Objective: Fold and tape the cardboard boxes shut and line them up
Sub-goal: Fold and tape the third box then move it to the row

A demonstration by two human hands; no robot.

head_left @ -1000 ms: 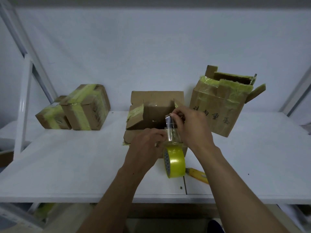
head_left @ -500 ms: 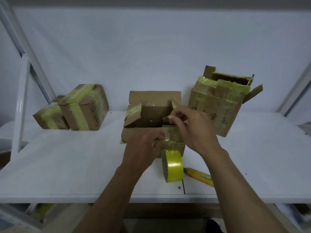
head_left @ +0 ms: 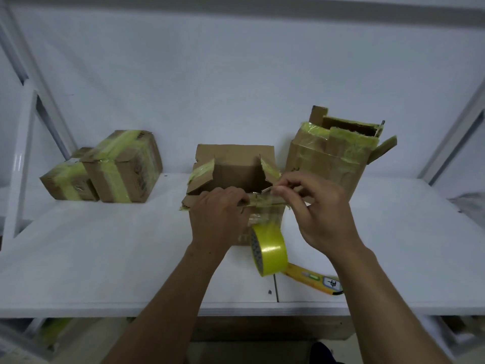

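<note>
On the far left of the white table [head_left: 105, 245], against the back wall, a small taped box [head_left: 65, 182] lies just beside a larger taped box [head_left: 123, 166]; both are closed and banded with yellow tape. At centre stands the open box [head_left: 233, 158], its rear flap upright and its two side flaps tilted up. The left hand [head_left: 217, 219] grips the near rim of this box, fingers curled over the edge. A tape strip [head_left: 262, 199] lies along that rim between the hands. Below it, the tape roll [head_left: 270, 249] stands on edge against the box's front wall, with tape running up from it to the rim. The right hand [head_left: 320, 208] pinches the strip's right end between thumb and forefinger. A yellow utility knife [head_left: 315, 279] lies on the table just right of the roll. At right rear, the tall box [head_left: 330, 158] stands with its top partly open and flaps wrapped in yellow tape.
</note>
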